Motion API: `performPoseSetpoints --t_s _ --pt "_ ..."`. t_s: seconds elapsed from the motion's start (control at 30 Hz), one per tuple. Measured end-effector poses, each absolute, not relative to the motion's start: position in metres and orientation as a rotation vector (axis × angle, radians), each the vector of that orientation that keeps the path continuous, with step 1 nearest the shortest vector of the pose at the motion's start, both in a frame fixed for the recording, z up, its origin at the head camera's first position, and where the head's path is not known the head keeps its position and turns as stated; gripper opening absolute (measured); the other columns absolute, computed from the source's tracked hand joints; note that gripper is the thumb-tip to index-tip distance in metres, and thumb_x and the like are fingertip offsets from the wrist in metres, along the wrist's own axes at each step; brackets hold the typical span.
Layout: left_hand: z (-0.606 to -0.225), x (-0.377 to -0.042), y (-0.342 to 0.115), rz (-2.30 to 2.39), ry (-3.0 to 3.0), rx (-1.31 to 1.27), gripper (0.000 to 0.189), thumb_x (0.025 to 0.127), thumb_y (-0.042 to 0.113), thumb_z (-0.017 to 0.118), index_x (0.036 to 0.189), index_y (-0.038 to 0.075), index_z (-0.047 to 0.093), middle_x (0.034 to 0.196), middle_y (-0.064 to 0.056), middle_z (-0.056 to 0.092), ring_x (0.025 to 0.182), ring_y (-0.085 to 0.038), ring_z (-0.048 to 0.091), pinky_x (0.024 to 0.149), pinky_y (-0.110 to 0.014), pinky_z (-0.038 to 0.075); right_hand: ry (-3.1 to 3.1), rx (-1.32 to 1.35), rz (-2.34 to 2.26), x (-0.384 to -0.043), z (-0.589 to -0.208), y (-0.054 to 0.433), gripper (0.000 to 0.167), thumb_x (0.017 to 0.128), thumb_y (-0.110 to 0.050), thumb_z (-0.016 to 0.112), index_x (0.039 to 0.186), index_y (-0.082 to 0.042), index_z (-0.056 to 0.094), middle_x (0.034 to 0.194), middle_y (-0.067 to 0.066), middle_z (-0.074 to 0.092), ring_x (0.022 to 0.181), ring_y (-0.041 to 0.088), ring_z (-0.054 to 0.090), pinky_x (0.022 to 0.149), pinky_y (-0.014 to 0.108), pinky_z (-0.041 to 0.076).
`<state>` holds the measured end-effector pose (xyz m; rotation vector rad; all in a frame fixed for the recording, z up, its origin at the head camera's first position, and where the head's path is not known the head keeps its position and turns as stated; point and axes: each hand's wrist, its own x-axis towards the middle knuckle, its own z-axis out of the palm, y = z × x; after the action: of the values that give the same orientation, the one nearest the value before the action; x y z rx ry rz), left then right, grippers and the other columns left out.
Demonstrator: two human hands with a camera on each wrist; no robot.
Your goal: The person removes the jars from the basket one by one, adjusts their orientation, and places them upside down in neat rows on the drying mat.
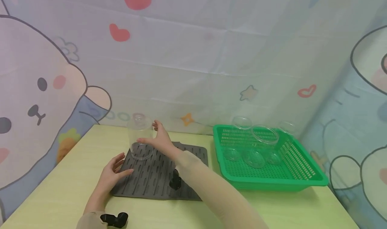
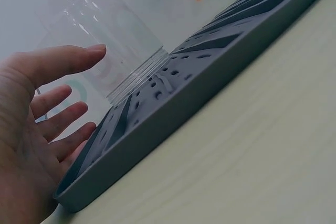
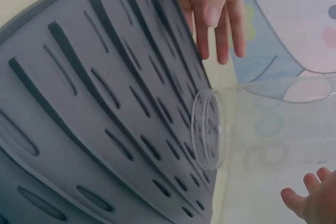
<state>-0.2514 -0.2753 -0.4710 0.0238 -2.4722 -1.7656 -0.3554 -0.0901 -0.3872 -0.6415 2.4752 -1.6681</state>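
A clear, tall jar point(image 1: 139, 135) stands on the dark grey ribbed drying mat point(image 1: 151, 183), near its back left corner. Its ridged round end point(image 3: 206, 129) sits down against the mat. My right hand point(image 1: 160, 140) is beside the jar on its right, fingers spread, and the thumb overlaps the jar's front in the head view. In front and to the left, my left hand point(image 1: 110, 175) hangs by the mat's left edge with fingers relaxed and nothing in them. The left wrist view has the left thumb point(image 2: 68, 64) overlapping the jar's side.
A green plastic basket point(image 1: 272, 183) stands right of the mat, holding several clear jars point(image 1: 254, 158) whose rims rise above its back wall. The pale yellow table point(image 1: 145, 210) runs back to a printed cloth point(image 1: 193, 54). Black wrist devices point(image 1: 115, 219) sit on both sleeves.
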Motion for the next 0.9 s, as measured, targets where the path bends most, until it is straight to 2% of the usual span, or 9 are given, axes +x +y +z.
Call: performPoseSetpoints --t_s 0.27,0.47,0.7,0.9 --pt "-0.469 -0.251 -0.275 -1.723 -2.491 0.023 0.086 0.087 0.010 0.072 0.152 -0.006 0.018 0.158 -0.030 0.019 0.144 -0.048 0.021 0.119 -0.057 0.023 2.429 -0.623 -1.826 -0.343 -0.364 -0.081 0.097 0.085 -0.033 0.076 0.157 -0.016 0.015 0.160 0.003 0.029 0.145 0.023 0.031 0.114 0.048 0.037" --pt "-0.469 -0.250 -0.274 -1.725 -2.477 0.028 0.085 0.087 0.010 0.072 0.152 -0.006 0.019 0.158 -0.029 0.019 0.144 -0.048 0.021 0.119 -0.057 0.023 2.368 -0.729 -1.945 -0.334 -0.336 -0.065 0.095 0.085 -0.030 0.075 0.157 -0.016 0.015 0.160 0.001 0.027 0.147 0.020 0.028 0.118 0.050 0.031" --pt "-0.470 -0.250 -0.274 -1.756 -2.472 0.021 0.086 0.088 0.011 0.072 0.153 -0.004 0.018 0.158 -0.029 0.018 0.145 -0.048 0.020 0.119 -0.057 0.023 2.386 -0.895 -2.064 -0.322 -0.297 -0.022 0.096 0.082 -0.020 0.077 0.156 -0.011 0.017 0.158 0.006 0.030 0.147 0.023 0.027 0.118 0.049 0.028" --pt "-0.471 -0.249 -0.275 -1.748 -2.501 0.034 0.089 0.088 0.012 0.072 0.154 -0.003 0.015 0.158 -0.030 0.016 0.144 -0.048 0.019 0.118 -0.058 0.024 2.573 -0.912 -2.050 -0.320 -0.277 0.031 0.095 0.082 -0.014 0.078 0.155 -0.008 0.018 0.158 0.008 0.030 0.147 0.023 0.026 0.118 0.051 0.028"
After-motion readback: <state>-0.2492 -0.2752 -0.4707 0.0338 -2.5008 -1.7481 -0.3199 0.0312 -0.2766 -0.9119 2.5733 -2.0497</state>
